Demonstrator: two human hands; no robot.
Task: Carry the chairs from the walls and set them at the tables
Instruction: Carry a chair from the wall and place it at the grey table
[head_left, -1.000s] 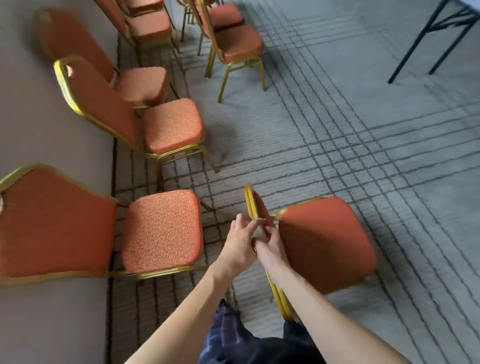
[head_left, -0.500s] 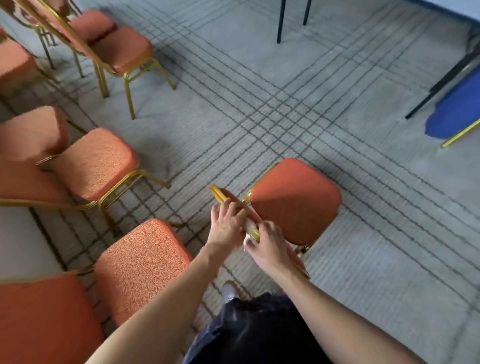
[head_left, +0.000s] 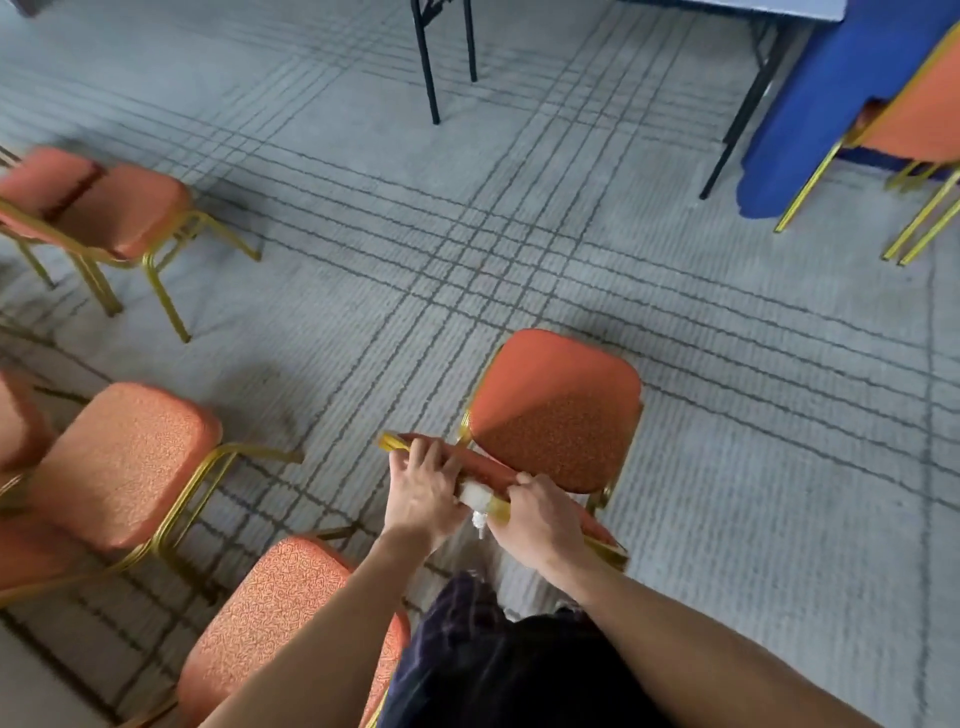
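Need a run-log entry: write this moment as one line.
left hand grips backrest | right hand grips backrest | orange-cushioned gold-metal-frame chair | blue-draped table ahead right

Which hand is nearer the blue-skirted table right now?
Right. The right hand grips the chair backrest on the end toward the blue-skirted table; the left hand grips the far end.

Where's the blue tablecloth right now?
The tablecloth hangs at the head view's top right, off a table, with a chair just right of it.
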